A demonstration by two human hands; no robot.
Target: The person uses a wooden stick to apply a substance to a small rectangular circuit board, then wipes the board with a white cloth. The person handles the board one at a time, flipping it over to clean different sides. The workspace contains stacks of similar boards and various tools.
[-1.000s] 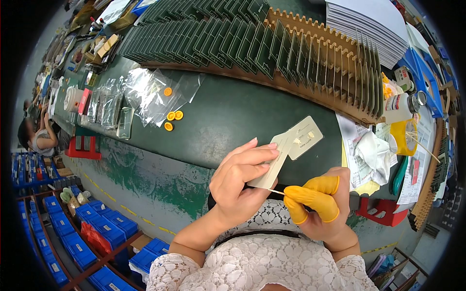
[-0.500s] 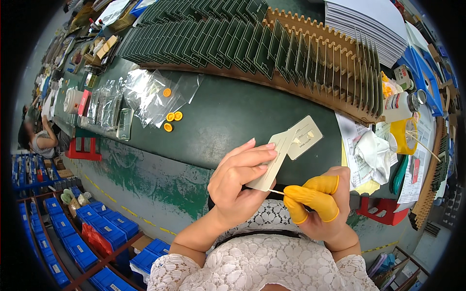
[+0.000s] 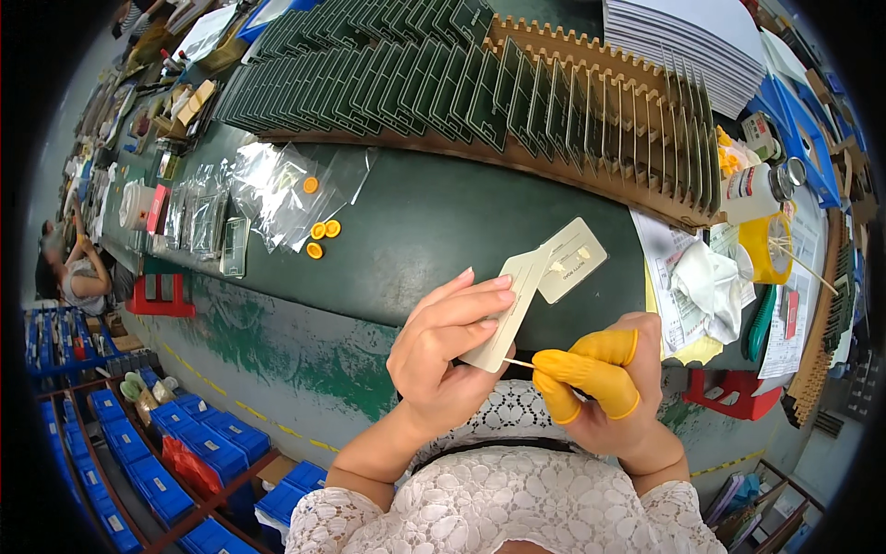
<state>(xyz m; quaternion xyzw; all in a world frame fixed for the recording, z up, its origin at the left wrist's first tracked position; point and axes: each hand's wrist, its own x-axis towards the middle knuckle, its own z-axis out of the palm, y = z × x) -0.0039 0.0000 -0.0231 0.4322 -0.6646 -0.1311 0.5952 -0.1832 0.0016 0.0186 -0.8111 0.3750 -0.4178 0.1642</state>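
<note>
My left hand [image 3: 432, 362] is closed on a thin, pale beige plate [image 3: 509, 321], tilted up over the front edge of the table. Yellow finger cots cover several fingers of my right hand [image 3: 604, 379], which pinches a thin pale stick [image 3: 520, 363]. The stick's far end meets the lower corner of the plate; whether it has a cotton tip is hidden. Beyond the held plate, a second beige plate [image 3: 577, 258] with rounded corners lies flat on the green table [image 3: 415, 222], partly overlapped in view by the first.
Brown slotted racks [image 3: 591, 175] of upright dark green boards span the back. Loose yellow finger cots [image 3: 318, 231] lie beside clear plastic bags [image 3: 268, 198] at left. A white cloth [image 3: 706, 286], yellow tape roll [image 3: 766, 249] and clear bottle [image 3: 752, 192] are at right.
Both hands keep their hold, and the stick stays at the corner of the plate. The whole view has shifted slightly, so the hands and table appear a little further left.
</note>
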